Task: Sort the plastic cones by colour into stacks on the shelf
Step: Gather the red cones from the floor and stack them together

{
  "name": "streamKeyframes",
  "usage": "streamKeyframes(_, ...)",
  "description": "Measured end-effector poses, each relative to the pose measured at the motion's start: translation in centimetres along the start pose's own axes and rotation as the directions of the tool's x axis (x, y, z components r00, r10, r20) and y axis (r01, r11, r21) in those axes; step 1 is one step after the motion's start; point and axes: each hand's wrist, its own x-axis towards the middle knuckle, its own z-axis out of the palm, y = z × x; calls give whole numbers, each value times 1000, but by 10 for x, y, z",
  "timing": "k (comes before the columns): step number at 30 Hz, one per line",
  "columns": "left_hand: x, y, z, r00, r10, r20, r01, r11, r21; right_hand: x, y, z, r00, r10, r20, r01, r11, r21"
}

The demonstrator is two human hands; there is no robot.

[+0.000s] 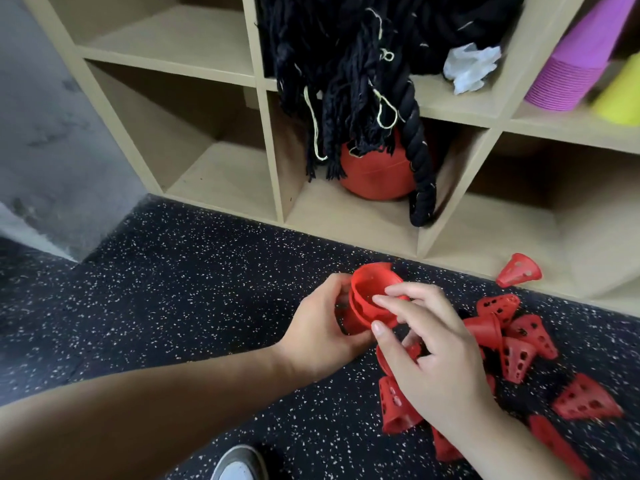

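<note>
- The floor (pixel 207 289) is dark with little white specks, and a wooden shelf (pixel 266 140) stands on it.
- The left hand (pixel 322 334) is wrapped round a small stack of red cones (pixel 372 292), low in front of the shelf.
- The right hand (pixel 436 348) pinches the rim of that stack with thumb and finger.
- More loose red cones (pixel 519 344) lie on the floor, beside and under the right hand.
- A purple stack (pixel 571 74) and a yellow cone (pixel 620 98) sit in the shelf, up on the right.
</note>
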Motion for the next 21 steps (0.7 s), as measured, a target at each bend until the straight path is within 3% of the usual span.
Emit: streamKeyframes(21, 37, -36, -29, 996, -37, -78, 43, 996, 74, 34, 41, 25, 980, 163, -112, -162, 987, 22)
